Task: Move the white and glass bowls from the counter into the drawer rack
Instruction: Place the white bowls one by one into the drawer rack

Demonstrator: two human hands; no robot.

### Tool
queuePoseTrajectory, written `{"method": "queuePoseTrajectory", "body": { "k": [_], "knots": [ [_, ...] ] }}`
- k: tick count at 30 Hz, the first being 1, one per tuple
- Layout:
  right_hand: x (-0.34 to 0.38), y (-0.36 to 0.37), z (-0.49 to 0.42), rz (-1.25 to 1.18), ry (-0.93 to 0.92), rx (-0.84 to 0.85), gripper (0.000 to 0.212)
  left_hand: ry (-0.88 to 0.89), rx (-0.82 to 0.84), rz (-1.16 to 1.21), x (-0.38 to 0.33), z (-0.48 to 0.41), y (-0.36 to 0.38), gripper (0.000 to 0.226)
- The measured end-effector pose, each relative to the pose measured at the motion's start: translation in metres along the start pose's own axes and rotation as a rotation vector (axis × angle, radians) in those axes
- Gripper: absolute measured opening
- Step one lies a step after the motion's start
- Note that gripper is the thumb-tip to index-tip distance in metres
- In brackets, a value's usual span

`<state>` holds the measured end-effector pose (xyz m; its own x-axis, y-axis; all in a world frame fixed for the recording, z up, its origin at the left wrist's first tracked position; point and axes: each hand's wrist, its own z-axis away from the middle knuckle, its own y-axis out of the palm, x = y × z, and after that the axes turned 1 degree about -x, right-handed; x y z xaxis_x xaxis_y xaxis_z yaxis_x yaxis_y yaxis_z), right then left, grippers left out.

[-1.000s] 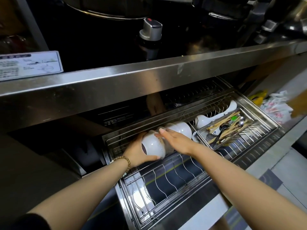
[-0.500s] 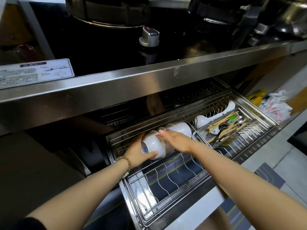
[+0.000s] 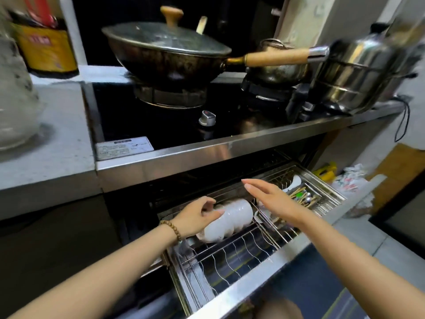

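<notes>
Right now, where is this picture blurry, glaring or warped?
Head view: the stacked steel steamer pot at the right edge and the yellow-labelled dark bottle at top left are smeared; the stack of white ceramic bowls by the left hand looks washed out and soft; glare streaks the steel counter front, bowed by the wide lens.

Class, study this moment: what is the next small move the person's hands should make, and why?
Probably release the left hand and draw it back. The white bowls lie on their sides, nested, on the wires of the drawer rack, so they look seated. The right hand hovers open above the rack, touching nothing. Only the left hand's curled fingers hold the stack.
</notes>
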<state>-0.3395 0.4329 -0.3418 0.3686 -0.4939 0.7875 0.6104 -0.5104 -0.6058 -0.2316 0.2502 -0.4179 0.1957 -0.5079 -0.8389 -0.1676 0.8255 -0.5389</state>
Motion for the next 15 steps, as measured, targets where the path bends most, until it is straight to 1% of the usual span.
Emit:
{"method": "queuePoseTrajectory", "body": {
  "k": [3, 5, 9, 12, 15],
  "knots": [
    [0.039, -0.013, 0.023, -0.038, -0.093, -0.081, 0.041, 0.131, 0.018, -0.014, -0.045, 0.020, -0.031, 0.054],
    [0.069, -0.017, 0.033, -0.049, -0.159, -0.127, 0.039, 0.205, -0.014, -0.030, -0.072, 0.039, -0.056, 0.058],
    [0.130, -0.021, 0.043, -0.085, -0.310, -0.151, 0.037, 0.362, -0.153, -0.079, -0.121, 0.084, -0.112, 0.067],
    [0.172, -0.017, 0.042, -0.095, -0.400, -0.125, 0.040, 0.423, -0.259, -0.111, -0.145, 0.119, -0.159, 0.069],
    [0.211, -0.002, 0.034, -0.096, -0.479, -0.095, 0.040, 0.462, -0.428, -0.192, -0.155, 0.156, -0.207, 0.070]
  ]
}}
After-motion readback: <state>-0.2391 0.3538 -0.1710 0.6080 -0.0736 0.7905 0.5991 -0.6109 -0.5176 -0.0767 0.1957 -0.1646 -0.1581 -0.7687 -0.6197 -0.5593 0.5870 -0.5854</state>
